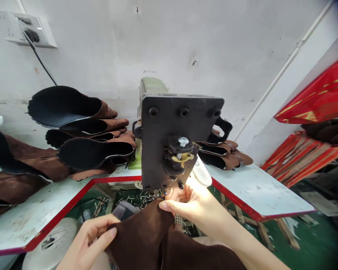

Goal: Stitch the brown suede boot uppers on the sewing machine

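Note:
A dark brown suede boot upper (pixel 146 240) hangs between my two hands below a machine head with a black front plate (pixel 183 123). My left hand (pixel 92 234) pinches its left edge between thumb and fingers. Higher up, my right hand (pixel 188 200) is closed on the piece's top edge, right at the underside of the machine, in the lamp's bright light. The working point of the machine is mostly hidden by the plate and my right fingers. The lower part of the piece runs out of view at the bottom.
Several brown boot uppers with black linings (pixel 95 152) are stacked on the left table (pixel 64 198). More boot uppers (pixel 228 157) lie on the right table (pixel 267 187). Both tables have red edges. Scraps litter the green floor. A silver round object (pixel 50 243) stands lower left.

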Demonstrator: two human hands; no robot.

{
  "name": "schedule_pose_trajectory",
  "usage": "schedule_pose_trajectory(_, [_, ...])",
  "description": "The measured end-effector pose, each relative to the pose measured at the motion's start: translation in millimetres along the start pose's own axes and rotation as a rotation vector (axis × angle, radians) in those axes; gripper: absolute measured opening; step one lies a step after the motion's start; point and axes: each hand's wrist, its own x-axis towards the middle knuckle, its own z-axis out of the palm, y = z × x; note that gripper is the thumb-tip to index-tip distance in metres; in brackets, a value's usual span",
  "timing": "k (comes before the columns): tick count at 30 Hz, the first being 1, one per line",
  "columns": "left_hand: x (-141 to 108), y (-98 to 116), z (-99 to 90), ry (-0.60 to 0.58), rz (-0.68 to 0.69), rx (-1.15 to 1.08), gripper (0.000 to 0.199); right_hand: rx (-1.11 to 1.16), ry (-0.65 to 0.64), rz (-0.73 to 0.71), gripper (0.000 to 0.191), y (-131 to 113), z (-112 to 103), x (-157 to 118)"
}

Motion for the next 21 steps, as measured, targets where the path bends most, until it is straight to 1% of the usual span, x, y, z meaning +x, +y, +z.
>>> schedule_pose_trajectory(2, [6,24,6.1,-0.004,0.085,0.168,0.033,-0.022,-0.003,0.017,0.037,-3,0,1])
schedule_pose_trajectory(4, [15,47,18.1,-0.030,0.204,0.369,0.029,-0.062,-0.010,0.025,0.038,-5,0,2])
schedule_pose_trajectory(6, [25,63,32.7,-0.148,0.269,0.467,0.041,-0.086,-0.009,0.015,0.036,-5,0,4])
schedule_pose_trajectory(7, [30,68,39.5,-0.203,0.275,0.481,0.046,-0.094,-0.008,0.012,0.035,-4,-1,5])
schedule_pose_trajectory(8, [33,70,45.4,-0.226,0.267,0.483,0.050,-0.101,-0.002,0.013,0.033,-4,-2,6])
schedule_pose_trajectory(9, [35,70,50.2,-0.218,0.259,0.475,0.051,-0.111,0.005,0.013,0.031,-2,-4,6])
schedule_pose_trajectory(11, [35,64,56.8,-0.146,0.266,0.445,0.051,-0.157,-0.019,-0.003,0.029,0,-11,6])
schedule_pose_trajectory(14, [28,53,64.2,0.002,0.293,0.376,0.049,-0.244,-0.123,-0.033,0.022,5,-24,4])
schedule_pose_trajectory(17, [18,46,74.3,0.105,0.229,0.305,0.051,-0.261,-0.198,-0.034,0.016,5,-32,4])
schedule_pose_trajectory(19, [15,44,80.9,0.154,0.186,0.250,0.051,-0.286,-0.203,-0.049,0.014,3,-33,3])
schedule_pose_trajectory(21, [13,41,83.4,0.174,0.175,0.208,0.052,-0.336,-0.209,-0.046,0.016,2,-32,3])
